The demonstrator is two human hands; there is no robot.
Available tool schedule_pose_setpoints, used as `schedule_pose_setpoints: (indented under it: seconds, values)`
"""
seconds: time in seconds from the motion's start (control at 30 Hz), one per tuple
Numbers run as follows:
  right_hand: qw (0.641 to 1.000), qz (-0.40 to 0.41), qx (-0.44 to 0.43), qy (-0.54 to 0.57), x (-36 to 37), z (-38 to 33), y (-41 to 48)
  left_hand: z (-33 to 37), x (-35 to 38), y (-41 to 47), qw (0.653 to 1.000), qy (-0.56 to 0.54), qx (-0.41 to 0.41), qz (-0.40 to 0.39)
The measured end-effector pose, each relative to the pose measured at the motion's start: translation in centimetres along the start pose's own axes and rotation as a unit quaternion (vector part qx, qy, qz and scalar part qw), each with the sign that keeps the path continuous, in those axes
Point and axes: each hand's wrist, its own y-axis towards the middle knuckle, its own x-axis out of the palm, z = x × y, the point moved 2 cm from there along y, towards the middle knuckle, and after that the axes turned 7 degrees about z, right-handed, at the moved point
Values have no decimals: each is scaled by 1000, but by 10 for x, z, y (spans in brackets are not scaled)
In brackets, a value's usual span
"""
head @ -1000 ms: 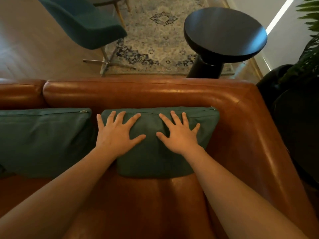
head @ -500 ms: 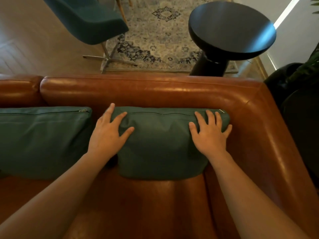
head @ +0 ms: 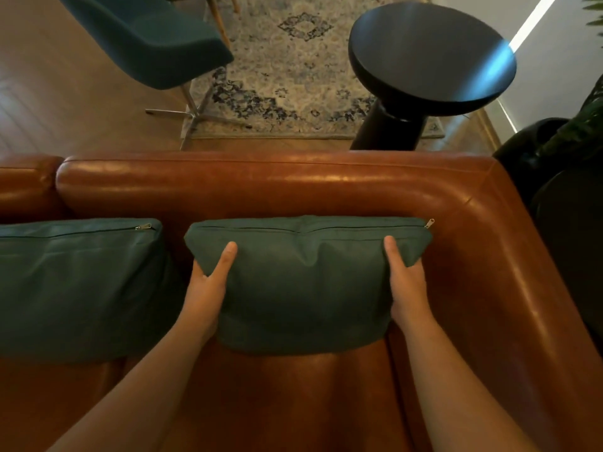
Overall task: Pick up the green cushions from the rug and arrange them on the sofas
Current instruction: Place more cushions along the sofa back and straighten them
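Head cam: your left hand [head: 208,288] & right hand [head: 406,283] clamp the green cushion [head: 306,282] by its two side edges, thumbs on the front face, other fingers hidden behind. It stands on the brown sofa [head: 293,184] seat against the backrest. A second green cushion [head: 78,285] sits just left of your left hand.

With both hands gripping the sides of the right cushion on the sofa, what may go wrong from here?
1. The left hand is wedged between the held green cushion and the neighbouring cushion; a sideways shift may knock that one askew.
2. The zipper pull points toward the leather sofa; hard pushing might scratch it.
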Motion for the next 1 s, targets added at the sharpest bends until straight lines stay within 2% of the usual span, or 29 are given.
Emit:
schedule_pose_setpoints:
  seconds: [0.1,0.2,0.33,0.43,0.5,0.6,0.7,0.77,0.83,0.93,1.0]
  values:
    - [996,-6,11,84,-8,7,4,-8,-5,1,999,-16,33,3]
    - [992,-37,29,119,3,21,-4,-19,2,-1,1000,6,11,-10]
    - [984,-17,82,158,-18,29,5,-23,-6,5,996,-89,-13,15]
    - [986,10,136,93,-26,60,11,-46,-11,11,993,-38,-93,55]
    - [985,-6,169,41,-14,72,2,-61,3,8,988,-12,-146,41]
    - [983,-17,184,23,-2,77,3,-67,14,14,988,-25,-146,49]
    - [983,-10,167,73,-22,86,20,-71,-1,25,983,-53,-146,102]
    - [980,18,182,75,-25,99,19,-83,-5,27,966,-44,-227,116]
    - [977,17,209,38,-16,103,7,-89,4,17,941,-71,-318,94]
    - [968,12,245,57,-5,106,-2,-91,14,10,934,-144,-314,90]
    - [964,34,254,65,-15,113,0,-101,6,9,934,-142,-312,104]
